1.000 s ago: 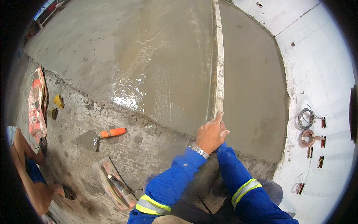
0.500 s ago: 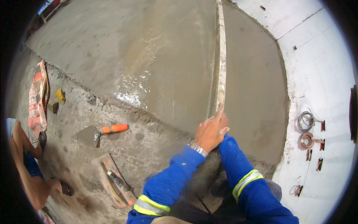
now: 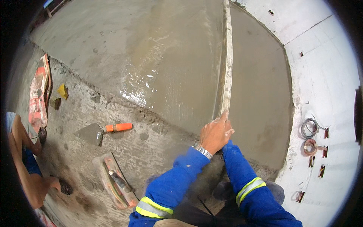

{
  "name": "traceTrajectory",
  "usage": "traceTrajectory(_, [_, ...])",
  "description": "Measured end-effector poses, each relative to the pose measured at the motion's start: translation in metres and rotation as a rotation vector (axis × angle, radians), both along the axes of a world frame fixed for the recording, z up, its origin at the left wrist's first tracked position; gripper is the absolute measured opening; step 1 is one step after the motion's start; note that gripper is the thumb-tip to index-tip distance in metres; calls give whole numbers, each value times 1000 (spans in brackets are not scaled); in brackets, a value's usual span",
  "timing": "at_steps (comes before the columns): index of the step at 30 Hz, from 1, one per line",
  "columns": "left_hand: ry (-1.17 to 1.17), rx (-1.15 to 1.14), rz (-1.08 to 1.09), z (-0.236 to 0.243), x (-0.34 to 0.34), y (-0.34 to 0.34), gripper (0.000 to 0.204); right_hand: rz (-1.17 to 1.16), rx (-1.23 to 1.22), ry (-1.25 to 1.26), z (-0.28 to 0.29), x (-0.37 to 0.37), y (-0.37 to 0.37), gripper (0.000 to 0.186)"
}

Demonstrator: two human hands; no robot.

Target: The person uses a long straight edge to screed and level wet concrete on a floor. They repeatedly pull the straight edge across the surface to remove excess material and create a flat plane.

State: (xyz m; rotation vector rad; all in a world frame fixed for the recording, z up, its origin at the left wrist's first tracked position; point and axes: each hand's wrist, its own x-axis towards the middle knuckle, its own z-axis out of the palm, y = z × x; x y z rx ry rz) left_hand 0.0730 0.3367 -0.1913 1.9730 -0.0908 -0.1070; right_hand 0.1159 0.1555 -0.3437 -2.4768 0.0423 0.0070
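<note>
A long, pale screed straightedge (image 3: 228, 68), smeared with mortar, lies along the wet grey screed (image 3: 181, 64), running away from me. My left hand (image 3: 214, 135), with a metal watch on its wrist, is closed over the near end of the straightedge, fingers along its top. The right forearm in a blue sleeve (image 3: 245, 174) reaches up to the same spot. My right hand is hidden behind the left one, so its grip does not show.
On the rough floor to the left lie an orange-handled trowel (image 3: 92, 133), a plastering float (image 3: 115, 181), a red-and-white bag (image 3: 39, 96) and a yellow lump (image 3: 62, 91). Another person's bare legs (image 3: 28, 170) are at the far left. Coiled cables (image 3: 310, 146) hang from the white wall (image 3: 325, 94).
The view has shifted slightly. My left index finger, stretched along the straightedge before, is now drawn in. Both hands stay at the straightedge's near end.
</note>
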Motion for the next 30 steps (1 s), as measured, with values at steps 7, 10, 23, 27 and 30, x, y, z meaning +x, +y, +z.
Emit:
traceTrajectory(7, [43, 6, -25, -2, 1, 4, 72, -22, -201, -34, 4, 18, 10, 91])
traceTrajectory(10, [-36, 4, 22, -5, -2, -2, 72, -5, -268, -91, -8, 19, 9, 89])
traceTrajectory(23, [-8, 1, 23, -7, -1, 4, 70, 41, -204, -75, -6, -1, 17, 87])
traceTrajectory(27, [62, 14, -2, -5, 3, 8, 71, 23, -207, -72, -1, 12, 26, 87])
traceTrajectory(30, [52, 29, 8, -2, -1, 6, 71, 23, -211, -69, 4, 20, 23, 87])
